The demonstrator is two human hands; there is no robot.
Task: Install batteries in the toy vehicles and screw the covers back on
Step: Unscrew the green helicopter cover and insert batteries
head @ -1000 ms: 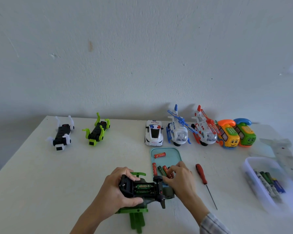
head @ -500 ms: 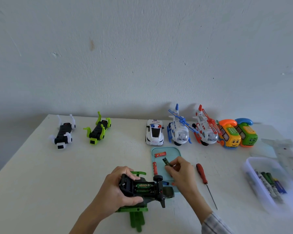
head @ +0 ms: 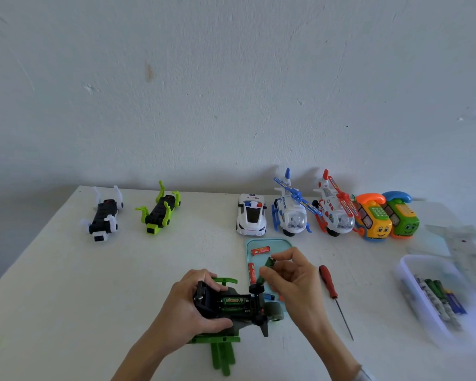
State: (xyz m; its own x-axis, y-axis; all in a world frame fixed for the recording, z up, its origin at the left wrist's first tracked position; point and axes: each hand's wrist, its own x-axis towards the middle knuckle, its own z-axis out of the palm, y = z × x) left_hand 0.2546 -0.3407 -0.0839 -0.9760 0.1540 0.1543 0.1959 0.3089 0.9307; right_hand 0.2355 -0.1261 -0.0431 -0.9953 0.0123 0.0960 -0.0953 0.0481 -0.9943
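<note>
My left hand [head: 188, 303] grips a black and green toy vehicle [head: 231, 305], turned underside up at the table's front. Its battery bay is uncovered, with a green battery lying inside. My right hand [head: 293, 279] pinches another green battery [head: 267, 266], tilted, just above the toy's right end. Behind the hands lies a teal tray [head: 282, 243] with two red batteries [head: 261, 250] in view. A red-handled screwdriver [head: 331, 288] lies on the table to the right of my right hand.
Along the back stand a white-black toy [head: 103, 215], a green-black toy [head: 161, 211], a police car [head: 252, 217], two helicopters [head: 290, 213], and two phone-shaped toys [head: 374, 220]. A clear box [head: 412, 295] with several batteries sits at the right edge.
My right hand picked a green battery out of the tray, lifted it, and now brings it down toward the toy. My left hand kept its grip on the toy.
</note>
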